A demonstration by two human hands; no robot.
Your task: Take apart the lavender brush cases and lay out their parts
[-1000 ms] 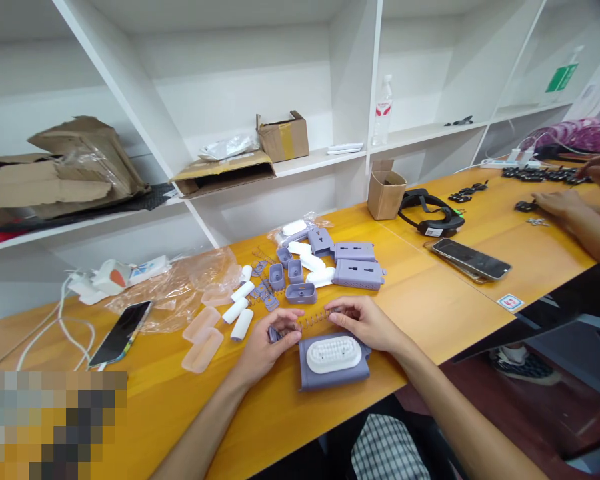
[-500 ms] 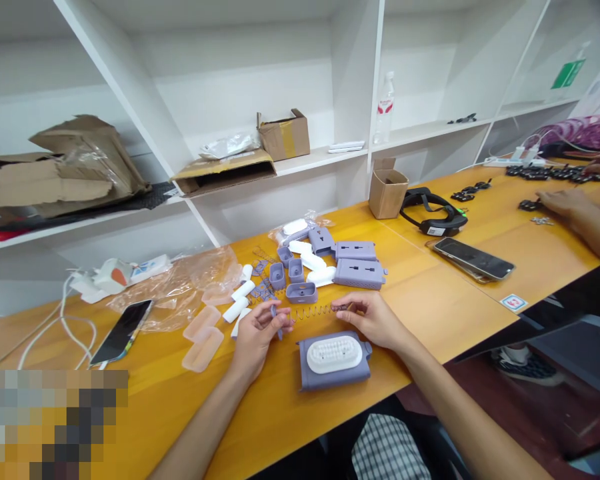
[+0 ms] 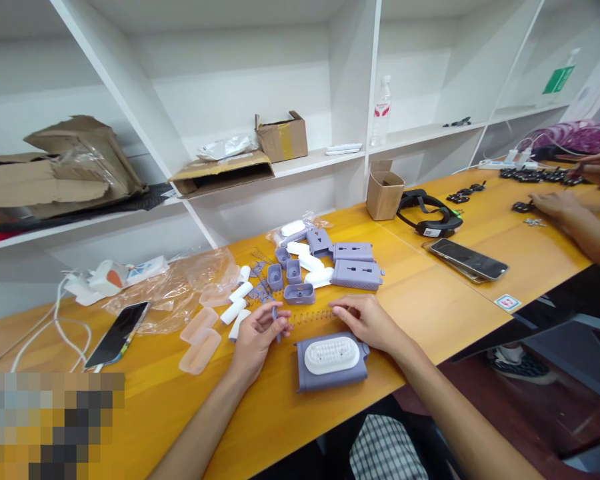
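Observation:
A thin coil spring (image 3: 311, 317) stretches level between my hands above the table. My left hand (image 3: 256, 339) pinches a small flat purple plastic piece (image 3: 277, 325), with the spring's left end right beside it. The spring's other end is between the thumb and fingertips of my right hand (image 3: 369, 322), which partly hide it. Just below lies a purple plastic housing (image 3: 307, 381) with a white oval nubbed pad (image 3: 332, 355) on top. Behind my hands are several small purple cups (image 3: 300, 293), loose springs and purple clips (image 3: 260, 291), and white cylinders (image 3: 234, 311).
More purple housings (image 3: 356, 274) and white oval parts (image 3: 319, 277) lie farther back. Translucent trays (image 3: 200, 351), a plastic bag (image 3: 180, 293) and a phone (image 3: 117, 335) are at left. Right are another phone (image 3: 469, 259), a black headset (image 3: 430, 217) and a co-worker's hand (image 3: 555, 203).
My hands stay nearly in place, holding the spring stretched. The right fingertips have shifted slightly along its end. The whole view has moved a little.

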